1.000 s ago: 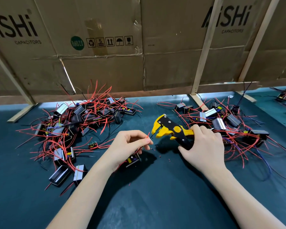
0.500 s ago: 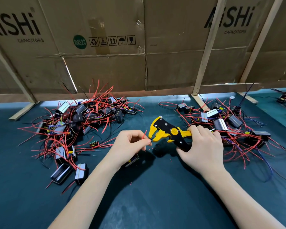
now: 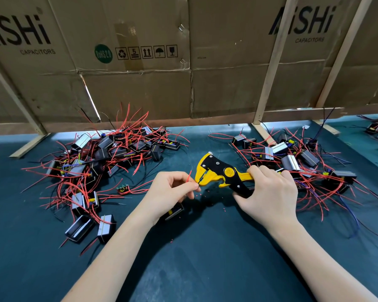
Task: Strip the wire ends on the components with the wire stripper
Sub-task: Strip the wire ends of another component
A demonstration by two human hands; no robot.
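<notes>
My right hand grips the handles of a yellow and black wire stripper, its jaws pointing left. My left hand pinches thin wires at the jaw tip; a red wire end sticks up above my fingers and a dark wire runs into the jaws. The small black component these wires belong to hangs under my left palm, partly hidden.
A pile of black components with red wires lies at the left, another pile at the right behind my right hand. Red insulation bits dot the dark green mat. A cardboard wall on wooden slats closes the back.
The stripper's jaws have come down and left onto the wire tip at my left fingers. My left hand has stayed in place with the component.
</notes>
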